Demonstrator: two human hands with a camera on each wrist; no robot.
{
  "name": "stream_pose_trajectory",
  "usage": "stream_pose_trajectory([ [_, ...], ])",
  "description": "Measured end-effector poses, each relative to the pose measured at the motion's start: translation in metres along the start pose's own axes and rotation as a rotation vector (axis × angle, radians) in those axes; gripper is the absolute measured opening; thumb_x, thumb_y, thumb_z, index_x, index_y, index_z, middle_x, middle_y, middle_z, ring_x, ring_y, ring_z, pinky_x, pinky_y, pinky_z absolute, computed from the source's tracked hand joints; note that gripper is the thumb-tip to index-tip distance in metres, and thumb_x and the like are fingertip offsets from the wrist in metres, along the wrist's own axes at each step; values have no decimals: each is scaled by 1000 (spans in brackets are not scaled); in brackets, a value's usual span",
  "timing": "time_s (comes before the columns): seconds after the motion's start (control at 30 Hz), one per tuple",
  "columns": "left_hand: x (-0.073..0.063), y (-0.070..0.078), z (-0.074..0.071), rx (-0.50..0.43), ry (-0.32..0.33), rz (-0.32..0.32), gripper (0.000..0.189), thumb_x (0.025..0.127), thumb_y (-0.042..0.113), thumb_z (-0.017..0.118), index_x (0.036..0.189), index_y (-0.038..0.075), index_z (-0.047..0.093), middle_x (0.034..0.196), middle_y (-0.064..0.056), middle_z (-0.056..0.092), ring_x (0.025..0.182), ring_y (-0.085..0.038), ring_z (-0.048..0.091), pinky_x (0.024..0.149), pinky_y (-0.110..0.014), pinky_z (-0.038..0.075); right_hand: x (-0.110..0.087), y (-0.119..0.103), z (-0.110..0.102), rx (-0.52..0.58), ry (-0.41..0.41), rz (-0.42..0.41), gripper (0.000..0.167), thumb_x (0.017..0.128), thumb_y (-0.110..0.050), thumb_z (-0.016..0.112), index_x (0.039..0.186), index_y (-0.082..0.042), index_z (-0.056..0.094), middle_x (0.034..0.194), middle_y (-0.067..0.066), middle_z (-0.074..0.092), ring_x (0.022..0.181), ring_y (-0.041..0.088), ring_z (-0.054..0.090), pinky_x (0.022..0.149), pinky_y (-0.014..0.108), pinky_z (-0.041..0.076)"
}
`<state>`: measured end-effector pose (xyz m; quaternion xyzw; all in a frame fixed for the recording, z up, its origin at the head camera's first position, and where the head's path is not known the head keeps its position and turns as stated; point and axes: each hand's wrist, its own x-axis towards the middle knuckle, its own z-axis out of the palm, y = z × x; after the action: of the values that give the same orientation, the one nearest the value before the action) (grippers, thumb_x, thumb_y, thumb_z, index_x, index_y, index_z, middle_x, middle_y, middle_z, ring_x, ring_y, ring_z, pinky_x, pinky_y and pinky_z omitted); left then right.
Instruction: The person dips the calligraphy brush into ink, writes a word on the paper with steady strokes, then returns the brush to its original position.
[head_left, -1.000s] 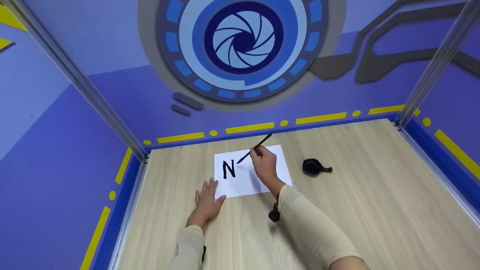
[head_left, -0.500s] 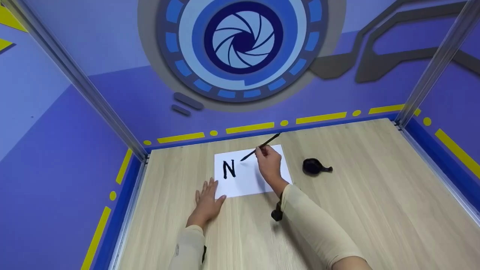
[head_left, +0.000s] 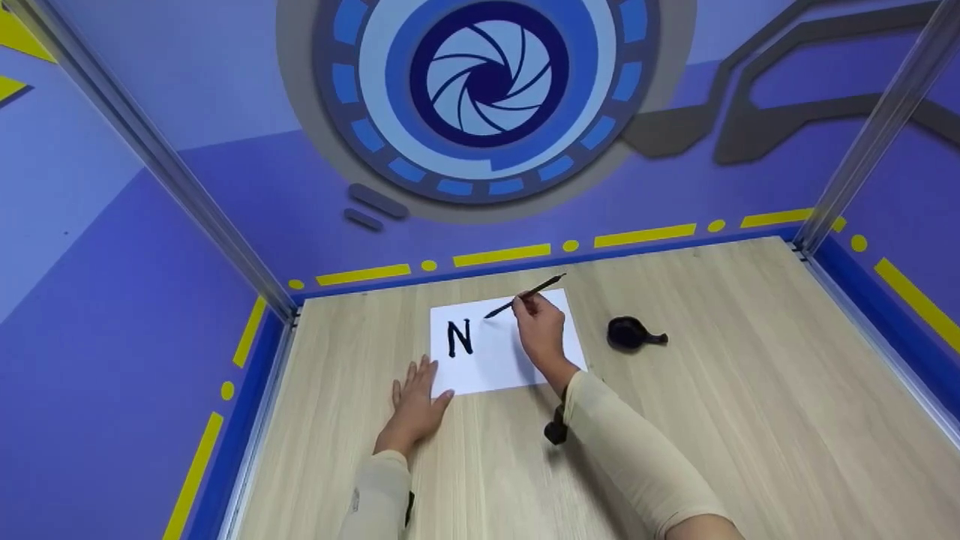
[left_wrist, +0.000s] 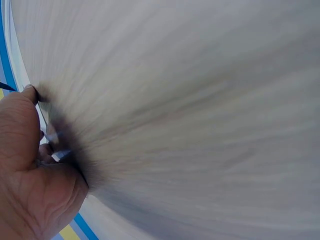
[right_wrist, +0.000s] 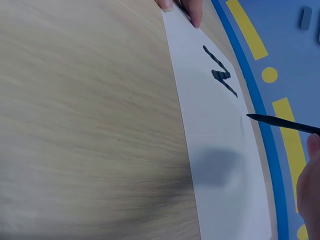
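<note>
A white sheet of paper point(head_left: 487, 371) lies on the wooden table, with a black letter N point(head_left: 460, 338) on its left part. My right hand point(head_left: 541, 330) pinches a dark writing brush point(head_left: 546, 285) over the sheet, its tip pointing down and left, to the right of the N. In the right wrist view the brush point(right_wrist: 280, 121) tip appears at or just above the paper; whether it touches I cannot tell. My left hand point(head_left: 416, 405) lies spread flat at the sheet's lower left corner, fingers and thumb on the paper's edge. In the left wrist view the left hand point(left_wrist: 30, 165) rests on the table.
To the right of the paper sits a small black dish with a short spout or handle point(head_left: 628, 334). Blue-purple panels with yellow marks point(head_left: 501, 256) wall the table point(head_left: 720, 390) at the back and both sides. Metal posts stand at the back corners.
My right hand has moved slightly right, taking the brush tip away from the N and a little toward the back. The left hand and paper stay in place.
</note>
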<state>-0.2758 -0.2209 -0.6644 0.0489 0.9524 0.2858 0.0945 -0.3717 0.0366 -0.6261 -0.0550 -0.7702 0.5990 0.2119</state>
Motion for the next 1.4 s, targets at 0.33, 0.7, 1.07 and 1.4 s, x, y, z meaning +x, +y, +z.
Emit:
stream_pose_trajectory([
  [0.33, 0, 2, -1, -7, 3, 10, 71, 111, 39, 55, 170, 10, 28, 182, -14, 12, 170, -41, 5, 135, -69, -5, -4, -2, 3, 17, -28, 13, 15, 99, -20, 74, 97, -7, 82, 92, 8, 82, 87, 19, 72, 78, 30, 57],
  [0.7, -1, 2, -1, -1, 9, -3, 71, 111, 38, 56, 170, 9, 28, 182, -15, 14, 170, -41, 6, 134, -69, -4, -8, -1, 9, -2, -46, 6, 13, 99, -17, 75, 99, -6, 82, 96, 10, 83, 89, 19, 75, 80, 32, 60],
  [1.07, 0, 0, 1, 1, -8, -8, 71, 112, 40, 54, 171, 11, 26, 182, -13, 11, 170, -40, 4, 134, -69, -5, -8, 0, 9, -2, -75, 2, 14, 101, -16, 73, 101, -4, 81, 96, 11, 82, 88, 19, 73, 79, 32, 59],
  [1.4, 0, 1, 1, -21, 12, -1, 72, 110, 37, 57, 170, 9, 28, 182, -15, 13, 170, -41, 5, 134, -70, -6, -7, -2, 12, -53, -75, -78, 11, 99, -14, 74, 94, -6, 80, 87, 9, 80, 80, 18, 69, 75, 32, 57],
])
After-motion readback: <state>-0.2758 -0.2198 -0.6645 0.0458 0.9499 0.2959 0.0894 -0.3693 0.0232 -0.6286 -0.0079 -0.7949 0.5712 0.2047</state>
